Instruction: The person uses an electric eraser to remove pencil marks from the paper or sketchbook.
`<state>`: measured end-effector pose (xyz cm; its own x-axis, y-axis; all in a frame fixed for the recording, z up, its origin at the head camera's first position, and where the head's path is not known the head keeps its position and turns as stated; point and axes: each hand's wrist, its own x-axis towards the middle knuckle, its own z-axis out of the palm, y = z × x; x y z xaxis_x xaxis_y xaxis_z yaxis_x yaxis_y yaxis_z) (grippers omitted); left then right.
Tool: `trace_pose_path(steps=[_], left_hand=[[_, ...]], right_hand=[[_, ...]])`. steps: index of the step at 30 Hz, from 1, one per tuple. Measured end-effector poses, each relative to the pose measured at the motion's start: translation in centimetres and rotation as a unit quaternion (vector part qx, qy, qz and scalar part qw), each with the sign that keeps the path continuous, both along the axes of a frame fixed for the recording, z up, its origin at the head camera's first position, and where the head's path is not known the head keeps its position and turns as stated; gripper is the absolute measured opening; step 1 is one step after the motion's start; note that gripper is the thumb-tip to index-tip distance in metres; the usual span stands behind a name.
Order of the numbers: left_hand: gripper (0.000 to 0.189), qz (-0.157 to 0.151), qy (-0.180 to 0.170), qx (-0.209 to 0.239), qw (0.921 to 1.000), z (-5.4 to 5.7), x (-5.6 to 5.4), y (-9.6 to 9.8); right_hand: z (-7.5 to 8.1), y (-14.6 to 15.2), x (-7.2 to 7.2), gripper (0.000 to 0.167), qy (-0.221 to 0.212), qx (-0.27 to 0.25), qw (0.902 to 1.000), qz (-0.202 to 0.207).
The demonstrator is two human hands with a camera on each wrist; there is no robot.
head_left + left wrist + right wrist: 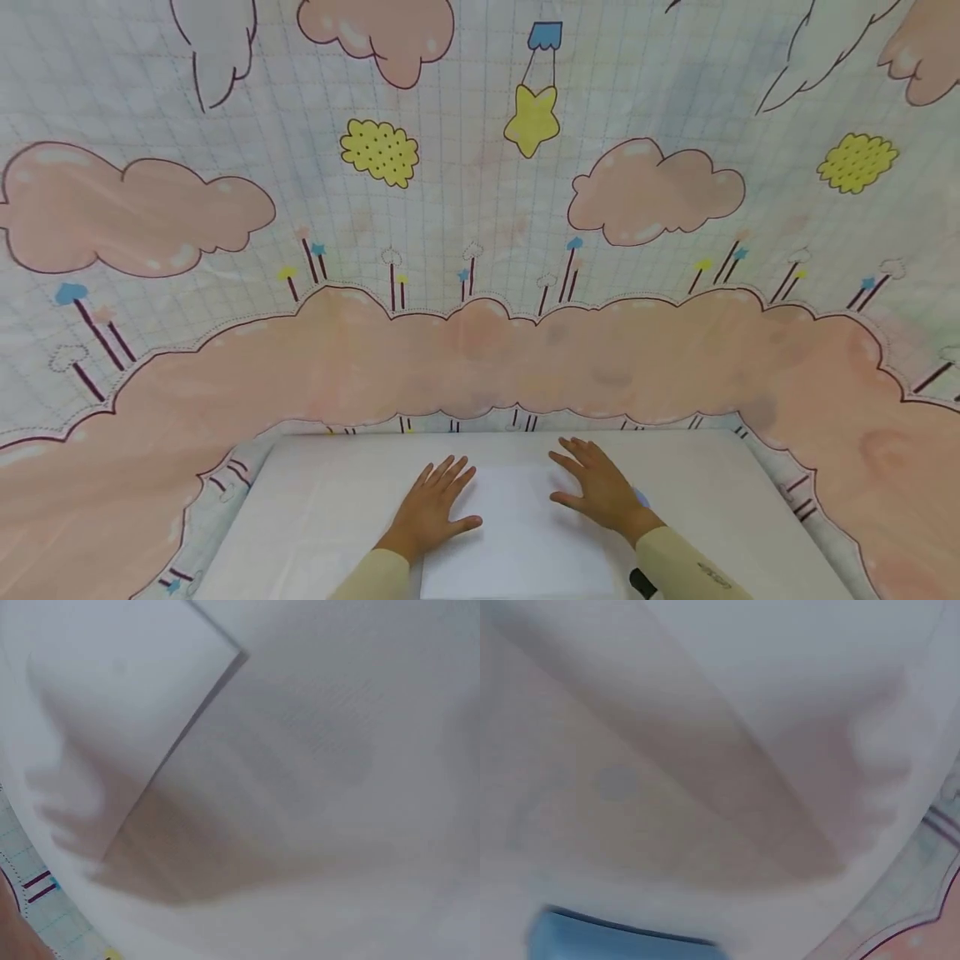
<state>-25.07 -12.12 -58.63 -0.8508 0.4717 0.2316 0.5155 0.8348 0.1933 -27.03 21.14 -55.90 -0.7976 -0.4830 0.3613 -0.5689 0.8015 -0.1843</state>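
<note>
White paper (517, 533) lies flat on the white tabletop (315, 500); whether it is one sheet or a stack I cannot tell. At its left edge is my left hand (435, 510), palm down with fingers spread. My right hand (600, 492) is over the right side of the paper, its fingers apart and pointing up and inward. Neither hand holds anything. In the left wrist view a corner of the paper (150, 682) shows a dark edge, with a hand's shadow across it. The right wrist view shows another hand shadow over the paper (795, 660).
A blue object (622, 937) lies near my right wrist, mostly hidden in the head view. A small black item (642, 583) is beside the right sleeve. Around the white tabletop spreads a cloth (480, 358) printed with peach clouds and stars.
</note>
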Motion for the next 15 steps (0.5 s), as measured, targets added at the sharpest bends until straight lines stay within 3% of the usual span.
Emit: trace_pose_path(steps=[5, 10, 15], left_hand=[[0.08, -0.017, -0.029, -0.023, 0.9992, 0.6, -0.9, 0.5], [0.08, -0.015, -0.066, -0.033, 0.9972, 0.5, -0.7, 0.9], [0.079, -0.013, -0.068, -0.038, 0.9969, 0.5, -0.5, 0.9]], right_hand=[[0.5, -2.4, -1.0, 0.071, -0.055, 0.04, 0.9964, 0.052], [-0.1, -3.3, -0.6, 0.073, -0.098, 0.053, 0.9925, 0.05], [-0.5, -3.3, -0.3, 0.073, -0.102, 0.058, 0.9918, 0.052]])
